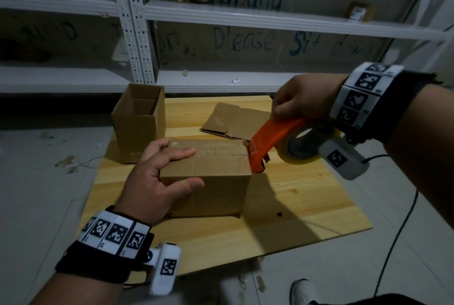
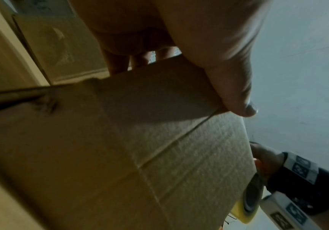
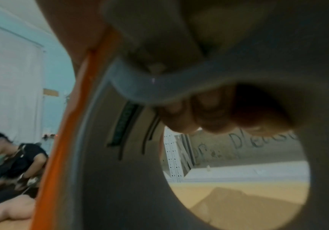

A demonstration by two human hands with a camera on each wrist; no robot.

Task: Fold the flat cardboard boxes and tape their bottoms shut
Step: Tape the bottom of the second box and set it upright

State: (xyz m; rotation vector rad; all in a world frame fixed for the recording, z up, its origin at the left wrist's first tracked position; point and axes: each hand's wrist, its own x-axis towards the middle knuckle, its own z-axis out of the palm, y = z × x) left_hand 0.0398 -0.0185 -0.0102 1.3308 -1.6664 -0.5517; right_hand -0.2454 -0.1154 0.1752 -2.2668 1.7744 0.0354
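A folded cardboard box lies on the wooden board with its taped flaps facing up. My left hand steadies its near-left edge, with straight fingers flat on top and the thumb against the front face. My right hand grips an orange tape dispenser that carries a clear tape roll. The dispenser's front end touches the box's top right edge. In the right wrist view my fingers curl round the orange dispenser.
An upright open box stands behind at the left, and flat boxes lie behind at the right. White metal shelves run along the back. A black cable and a white shoe are at the right. Another person sits nearby.
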